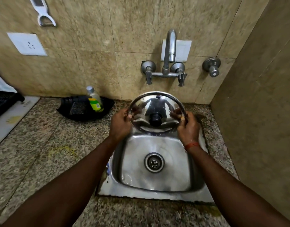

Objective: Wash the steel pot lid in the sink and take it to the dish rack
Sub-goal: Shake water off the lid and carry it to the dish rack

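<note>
A round steel pot lid (157, 102) with a black knob at its centre is held up above the back of the steel sink (157, 192), its knob side facing me. My left hand (119, 125) grips the lid's left rim and my right hand (188, 126) grips its right rim. The lid sits below the spout of the wall tap (171, 46), from which no water runs. The sink basin is wet, with the drain in its middle.
A black tray (75, 108) with a small soap bottle (94, 99) lies on the granite counter left of the sink. A dark dish rack (3, 102) on a white mat shows at the far left edge. A tiled wall closes in on the right.
</note>
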